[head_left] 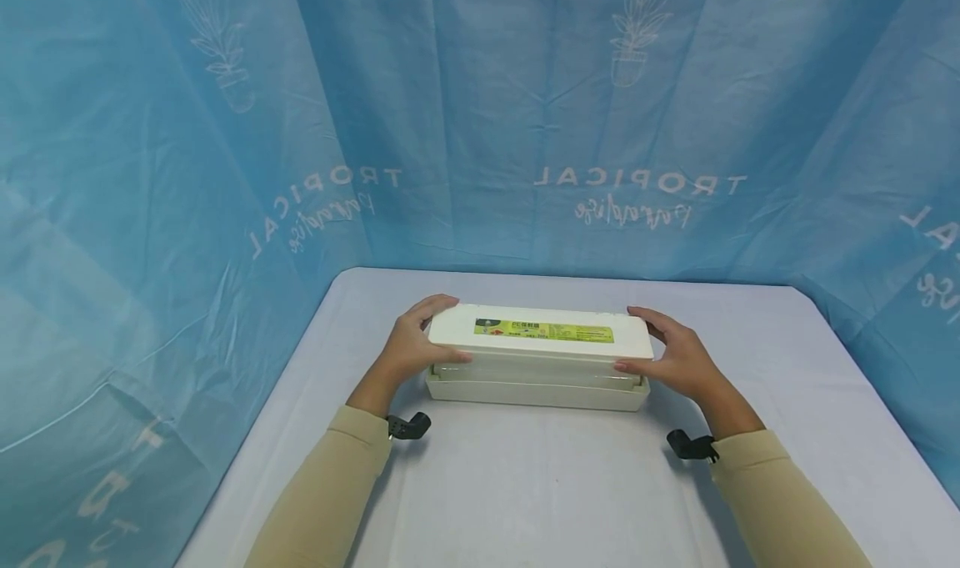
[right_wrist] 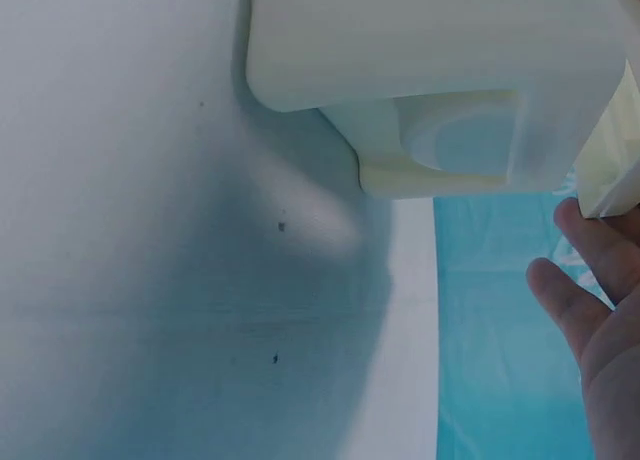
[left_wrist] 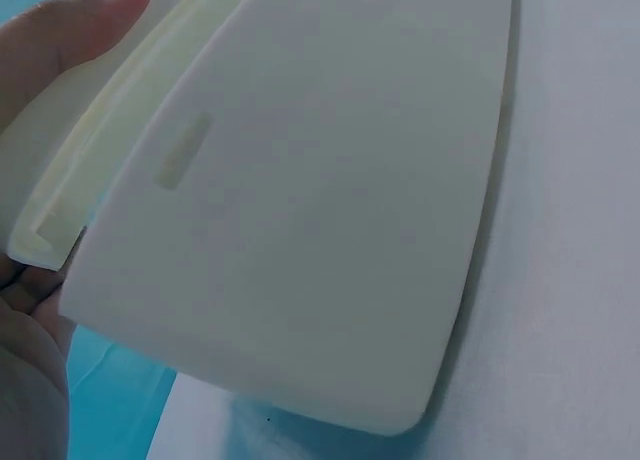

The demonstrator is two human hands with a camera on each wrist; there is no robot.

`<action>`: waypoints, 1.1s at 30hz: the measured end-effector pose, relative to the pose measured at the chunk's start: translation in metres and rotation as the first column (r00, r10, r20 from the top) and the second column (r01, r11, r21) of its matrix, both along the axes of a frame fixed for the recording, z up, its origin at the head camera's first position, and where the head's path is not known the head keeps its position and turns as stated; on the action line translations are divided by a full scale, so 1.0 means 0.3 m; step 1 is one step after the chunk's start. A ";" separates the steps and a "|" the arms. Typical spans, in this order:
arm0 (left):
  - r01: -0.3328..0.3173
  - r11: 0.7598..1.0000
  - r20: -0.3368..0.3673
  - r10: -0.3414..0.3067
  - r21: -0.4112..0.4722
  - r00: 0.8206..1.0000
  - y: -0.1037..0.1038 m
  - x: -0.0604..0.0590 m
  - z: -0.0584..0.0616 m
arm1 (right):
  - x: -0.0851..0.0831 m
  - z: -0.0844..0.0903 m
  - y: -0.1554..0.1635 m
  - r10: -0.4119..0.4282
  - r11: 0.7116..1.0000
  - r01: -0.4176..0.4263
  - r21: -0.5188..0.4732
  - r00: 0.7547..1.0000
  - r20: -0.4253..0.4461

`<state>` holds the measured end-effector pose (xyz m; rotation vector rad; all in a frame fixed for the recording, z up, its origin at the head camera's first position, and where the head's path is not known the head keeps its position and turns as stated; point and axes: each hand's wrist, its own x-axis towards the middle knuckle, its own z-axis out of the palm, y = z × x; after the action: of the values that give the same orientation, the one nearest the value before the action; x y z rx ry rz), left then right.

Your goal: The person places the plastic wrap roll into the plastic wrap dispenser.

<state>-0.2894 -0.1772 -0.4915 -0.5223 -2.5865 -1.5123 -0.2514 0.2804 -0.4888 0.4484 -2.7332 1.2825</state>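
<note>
both hands are on the long white lidded box (head_left: 537,355), one at each short end. the left hand (head_left: 415,344) wraps the left end of the lid (head_left: 540,333), thumb along the front edge and fingers curled over the far corner. the right hand (head_left: 675,358) mirrors it on the right end, thumb at the front, fingers round the back. so both hands are grasping the lid, neither is released.

the lid sits slightly above the tray-like base (head_left: 537,390), a thin gap showing between them, and the base rests on the white bench (head_left: 555,485) directly between the two hands. a green and yellow label (head_left: 543,331) runs along the lid's top, midway between the hands.

left wrist view: the box's pale side (left_wrist: 300,230) fills the shot, with a fingertip (left_wrist: 70,30) pressed at its upper rim. right wrist view: the box end (right_wrist: 440,80) over the bench, fingers (right_wrist: 580,280) just beside it.

beige sleeves (head_left: 330,485) cover both forearms, and a blue curtain (head_left: 480,109) printed "tropical" hangs beyond the hands.
</note>
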 end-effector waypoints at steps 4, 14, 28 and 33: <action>0.013 1.000 -0.003 -0.013 -0.013 1.000 -0.002 0.009 0.002 | 0.004 -0.006 0.002 0.000 1.000 0.000 -0.007 1.000 -0.004; -0.028 0.998 0.019 0.029 -0.056 0.999 -0.003 0.025 -0.011 | 0.017 -0.009 0.001 0.024 0.999 -0.025 -0.021 0.998 -0.055; -0.013 0.997 -0.004 0.012 -0.082 1.000 -0.013 0.058 -0.030 | 0.037 -0.027 0.000 0.036 0.999 -0.037 -0.014 0.996 -0.076; -0.026 0.995 0.012 0.028 -0.093 1.000 -0.014 0.071 -0.038 | 0.040 -0.037 -0.001 0.048 0.999 -0.049 -0.016 0.994 -0.096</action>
<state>-0.2681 -0.1814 -0.5029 -0.4862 -2.6726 -1.3975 -0.2393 0.2801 -0.5001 0.5624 -2.6458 1.2614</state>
